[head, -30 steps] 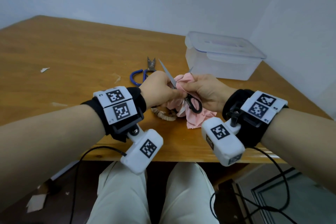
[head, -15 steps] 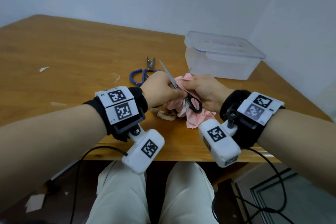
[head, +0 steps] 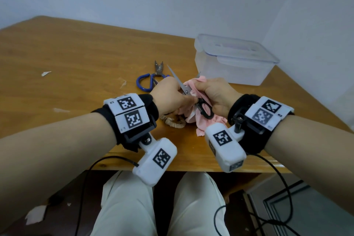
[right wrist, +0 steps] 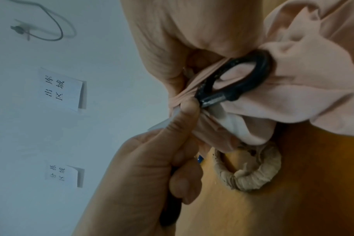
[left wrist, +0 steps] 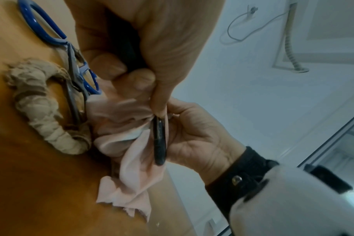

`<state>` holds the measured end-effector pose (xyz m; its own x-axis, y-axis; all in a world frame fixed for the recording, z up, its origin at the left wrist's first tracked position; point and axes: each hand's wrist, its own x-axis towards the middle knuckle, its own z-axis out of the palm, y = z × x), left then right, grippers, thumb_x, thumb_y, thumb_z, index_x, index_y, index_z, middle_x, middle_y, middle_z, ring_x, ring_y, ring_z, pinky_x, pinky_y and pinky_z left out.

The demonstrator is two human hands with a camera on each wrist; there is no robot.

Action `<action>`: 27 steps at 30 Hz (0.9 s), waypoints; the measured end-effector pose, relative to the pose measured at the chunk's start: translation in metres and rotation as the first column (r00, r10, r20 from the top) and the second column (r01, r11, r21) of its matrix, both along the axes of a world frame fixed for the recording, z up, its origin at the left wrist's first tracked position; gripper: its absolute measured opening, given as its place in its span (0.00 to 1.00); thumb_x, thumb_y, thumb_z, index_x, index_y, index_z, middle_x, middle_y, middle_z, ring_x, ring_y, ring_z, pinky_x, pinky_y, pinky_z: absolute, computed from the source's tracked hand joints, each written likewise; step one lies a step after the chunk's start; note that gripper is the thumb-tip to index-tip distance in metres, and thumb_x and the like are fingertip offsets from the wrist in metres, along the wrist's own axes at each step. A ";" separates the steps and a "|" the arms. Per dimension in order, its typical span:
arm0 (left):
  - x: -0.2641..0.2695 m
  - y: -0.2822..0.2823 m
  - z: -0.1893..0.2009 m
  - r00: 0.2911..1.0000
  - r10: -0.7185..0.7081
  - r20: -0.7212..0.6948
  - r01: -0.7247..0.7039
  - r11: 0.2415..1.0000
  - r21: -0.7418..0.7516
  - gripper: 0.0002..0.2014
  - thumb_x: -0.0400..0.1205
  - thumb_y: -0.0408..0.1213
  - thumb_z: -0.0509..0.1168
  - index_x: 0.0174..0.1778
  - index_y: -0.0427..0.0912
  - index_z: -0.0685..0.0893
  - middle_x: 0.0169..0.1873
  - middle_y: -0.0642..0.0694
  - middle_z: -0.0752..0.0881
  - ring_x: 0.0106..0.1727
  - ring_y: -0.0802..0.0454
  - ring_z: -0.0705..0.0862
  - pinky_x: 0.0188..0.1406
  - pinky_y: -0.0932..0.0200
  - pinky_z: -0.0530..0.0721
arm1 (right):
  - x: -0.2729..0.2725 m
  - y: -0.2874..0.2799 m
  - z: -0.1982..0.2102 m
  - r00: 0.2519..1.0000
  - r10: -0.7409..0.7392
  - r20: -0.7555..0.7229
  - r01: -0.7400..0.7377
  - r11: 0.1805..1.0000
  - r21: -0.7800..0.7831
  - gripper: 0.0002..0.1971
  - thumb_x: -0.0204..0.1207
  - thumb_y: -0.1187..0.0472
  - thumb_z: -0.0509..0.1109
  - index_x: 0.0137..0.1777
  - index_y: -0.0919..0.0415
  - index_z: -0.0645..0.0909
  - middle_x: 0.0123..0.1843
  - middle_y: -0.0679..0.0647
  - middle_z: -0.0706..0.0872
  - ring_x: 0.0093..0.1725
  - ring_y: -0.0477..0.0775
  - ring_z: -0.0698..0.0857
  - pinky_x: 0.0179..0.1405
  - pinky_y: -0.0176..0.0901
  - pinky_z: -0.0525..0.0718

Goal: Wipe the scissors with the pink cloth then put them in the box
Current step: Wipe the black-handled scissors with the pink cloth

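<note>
Since a second ago both hands have barely shifted, still bunched together over the near table edge. The left hand [head: 169, 96] is curled round one black handle of the steel-bladed black-handled scissors [head: 186, 90], blades open and pointing away. The right hand [head: 216, 94] pinches the crumpled pink cloth [head: 203, 122] against them. Just left lie blue-handled snips [head: 148, 81]; below the hands, a beige fabric ring [head: 173, 121]. The lidded clear plastic box [head: 233, 59] stands beyond the right hand
</note>
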<state>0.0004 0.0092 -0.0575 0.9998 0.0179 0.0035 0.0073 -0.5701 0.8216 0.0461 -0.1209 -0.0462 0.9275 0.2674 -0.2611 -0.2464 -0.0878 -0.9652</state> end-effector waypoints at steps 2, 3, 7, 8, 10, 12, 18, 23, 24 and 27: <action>0.000 0.002 0.001 1.000 -0.003 -0.003 0.003 1.000 -0.029 0.15 0.78 0.41 0.72 0.35 0.31 0.85 0.18 0.46 0.79 0.12 0.58 0.72 0.12 0.66 0.70 | -0.002 -0.003 0.004 0.996 0.080 -0.025 -0.080 0.997 0.009 0.09 0.81 0.67 0.66 0.41 0.65 0.86 0.36 0.63 0.88 0.31 0.56 0.88 0.34 0.50 0.89; 0.000 0.004 0.001 1.000 -0.007 -0.001 0.007 0.999 -0.039 0.15 0.78 0.41 0.73 0.38 0.30 0.86 0.20 0.44 0.80 0.13 0.56 0.73 0.13 0.65 0.71 | -0.004 -0.004 0.004 0.993 0.115 -0.028 -0.115 0.993 0.001 0.09 0.81 0.68 0.65 0.42 0.65 0.85 0.33 0.62 0.88 0.29 0.54 0.88 0.32 0.47 0.88; 0.001 0.002 -0.001 1.000 -0.021 0.018 0.021 1.000 -0.017 0.18 0.78 0.41 0.73 0.42 0.24 0.86 0.26 0.36 0.82 0.20 0.49 0.77 0.21 0.58 0.75 | -0.004 -0.001 -0.001 0.998 0.047 0.034 -0.045 0.998 -0.052 0.06 0.79 0.71 0.66 0.45 0.67 0.84 0.35 0.60 0.88 0.30 0.52 0.87 0.28 0.40 0.87; 0.001 0.000 -0.002 1.000 -0.016 0.015 0.016 1.000 -0.010 0.18 0.78 0.41 0.73 0.41 0.24 0.86 0.26 0.36 0.82 0.20 0.48 0.76 0.21 0.57 0.75 | -0.003 0.001 -0.002 0.999 0.009 0.041 -0.006 0.998 -0.059 0.05 0.80 0.69 0.67 0.47 0.68 0.84 0.38 0.62 0.87 0.32 0.54 0.87 0.28 0.41 0.87; 0.002 -0.001 -0.002 1.000 -0.009 0.010 0.009 1.000 -0.003 0.17 0.78 0.41 0.73 0.40 0.26 0.85 0.25 0.38 0.81 0.19 0.49 0.76 0.20 0.58 0.74 | 0.000 0.001 -0.004 0.998 -0.040 0.046 0.043 0.996 -0.074 0.08 0.80 0.66 0.68 0.53 0.71 0.84 0.42 0.65 0.86 0.34 0.56 0.85 0.30 0.43 0.87; 0.003 0.001 -0.001 1.000 -0.011 0.011 0.011 1.000 0.000 0.16 0.78 0.41 0.73 0.39 0.28 0.86 0.25 0.38 0.82 0.18 0.51 0.75 0.19 0.59 0.74 | 0.002 0.000 -0.004 0.999 -0.017 0.035 0.020 0.997 -0.079 0.10 0.80 0.66 0.68 0.57 0.71 0.83 0.44 0.65 0.87 0.36 0.56 0.86 0.33 0.45 0.87; 0.002 0.001 -0.002 0.999 -0.033 0.040 0.031 0.998 0.047 0.18 0.78 0.42 0.73 0.44 0.26 0.87 0.31 0.32 0.84 0.22 0.51 0.76 0.24 0.58 0.75 | -0.001 0.000 -0.007 0.999 0.038 0.025 -0.037 0.999 -0.028 0.06 0.81 0.68 0.66 0.49 0.68 0.83 0.41 0.63 0.88 0.34 0.55 0.87 0.34 0.44 0.88; 0.003 0.001 -0.001 0.999 -0.018 0.037 0.017 1.000 0.016 0.17 0.78 0.40 0.73 0.42 0.25 0.86 0.24 0.41 0.80 0.15 0.57 0.73 0.17 0.62 0.72 | 0.001 -0.003 -0.003 0.999 0.038 0.014 -0.038 0.999 -0.035 0.07 0.82 0.65 0.65 0.47 0.67 0.84 0.40 0.63 0.87 0.34 0.54 0.86 0.34 0.43 0.88; 0.003 0.002 -0.001 0.998 -0.027 0.048 0.025 0.999 0.031 0.16 0.78 0.40 0.73 0.42 0.25 0.87 0.24 0.42 0.79 0.14 0.60 0.72 0.16 0.64 0.69 | 0.000 -0.004 -0.002 0.996 0.087 -0.003 -0.087 0.996 -0.027 0.07 0.82 0.66 0.65 0.49 0.67 0.83 0.40 0.62 0.87 0.35 0.54 0.87 0.36 0.43 0.89; 0.003 0.001 0.000 0.997 -0.047 0.056 0.042 0.996 0.085 0.18 0.79 0.42 0.72 0.43 0.25 0.86 0.27 0.37 0.80 0.20 0.55 0.74 0.23 0.58 0.72 | -0.002 -0.002 -0.004 0.994 0.109 0.003 -0.109 0.994 -0.031 0.06 0.81 0.69 0.65 0.51 0.69 0.83 0.40 0.61 0.88 0.35 0.53 0.88 0.35 0.42 0.89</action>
<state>0.0032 0.0104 -0.0577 0.9977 -0.0293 0.0613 -0.0659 -0.6353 0.7695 0.0439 -0.1227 -0.0498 0.8945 0.3588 -0.2667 -0.2293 -0.1439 -0.9627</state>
